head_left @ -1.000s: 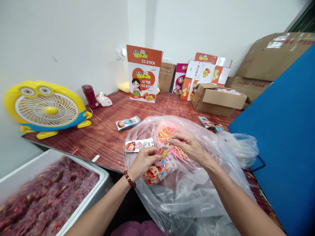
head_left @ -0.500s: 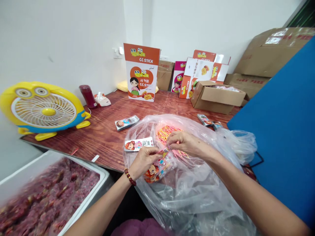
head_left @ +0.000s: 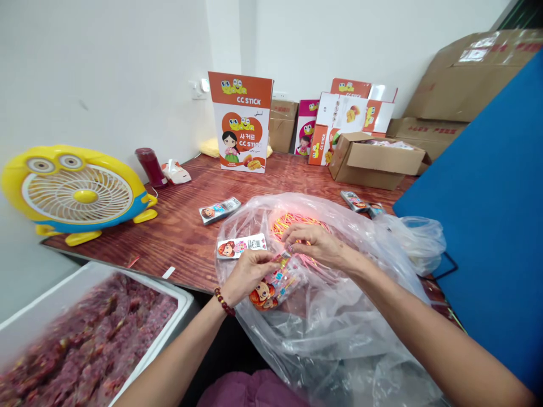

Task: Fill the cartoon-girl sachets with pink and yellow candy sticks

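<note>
My left hand [head_left: 250,272] pinches the top of a small printed plastic pouch [head_left: 271,289] that shows a cartoon face with red hair. At the pouch's upper edge, the fingers of my right hand [head_left: 311,244] are pressed together; whether they grip the edge or some small item is hidden. Behind my hands a heap of thin pink, orange and yellow sticks [head_left: 292,223] lies in a large clear plastic bag [head_left: 339,328]. This bag spreads over the table's front edge. Just left of the sticks is a stack of flat printed pouches [head_left: 240,246], seen through the film.
A white foam box [head_left: 186,305] with reddish contents stands at the lower left. On the wooden table [head_left: 182,226] are a yellow fan [head_left: 85,195], an upright CC Stick box [head_left: 241,124] and an open carton [head_left: 377,164]. A blue panel [head_left: 483,226] borders the right side.
The pouch's front has turned more toward me, and its cartoon face shows more fully. My right hand has shifted slightly left. The whole view has moved a little.
</note>
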`<state>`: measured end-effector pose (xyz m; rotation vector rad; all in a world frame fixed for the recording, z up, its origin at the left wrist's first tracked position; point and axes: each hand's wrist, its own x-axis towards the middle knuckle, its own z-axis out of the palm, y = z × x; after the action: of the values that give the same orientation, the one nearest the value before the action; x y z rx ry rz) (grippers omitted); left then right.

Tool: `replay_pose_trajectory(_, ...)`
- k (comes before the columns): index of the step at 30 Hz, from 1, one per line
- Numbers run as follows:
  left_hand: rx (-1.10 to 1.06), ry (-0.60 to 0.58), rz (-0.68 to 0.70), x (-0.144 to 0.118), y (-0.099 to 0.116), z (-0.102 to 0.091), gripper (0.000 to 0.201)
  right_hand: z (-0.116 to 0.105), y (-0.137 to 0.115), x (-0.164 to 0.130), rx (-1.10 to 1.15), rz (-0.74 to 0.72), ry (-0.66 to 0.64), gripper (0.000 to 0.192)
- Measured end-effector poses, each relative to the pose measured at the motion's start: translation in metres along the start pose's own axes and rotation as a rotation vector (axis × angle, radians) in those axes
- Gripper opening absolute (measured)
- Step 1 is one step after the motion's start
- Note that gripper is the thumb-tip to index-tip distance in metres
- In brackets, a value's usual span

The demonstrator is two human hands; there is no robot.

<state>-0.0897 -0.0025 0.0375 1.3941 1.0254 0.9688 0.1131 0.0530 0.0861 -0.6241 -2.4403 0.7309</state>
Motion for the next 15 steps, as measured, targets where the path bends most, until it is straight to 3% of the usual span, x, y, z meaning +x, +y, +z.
replay_pose_trajectory(5,-0.077,-0.011,-0.032,0.001,0.0008,0.0024,0.021,0.0085,0.0017,-0.0009,-0.052,0.02,0.102,0.016)
replay_pose_trajectory(10,-0.138,-0.028,-0.052,0.0014,-0.0031,0.0008,0.02,0.0075,0.0006,-0.004,-0.104,0.055,0.108,0.017)
replay_pose_trajectory(15,-0.191,-0.036,-0.08,0.0003,-0.0039,0.0018,0.021,0.0048,-0.0035,-0.0042,-0.015,0.186,0.136,0.021)
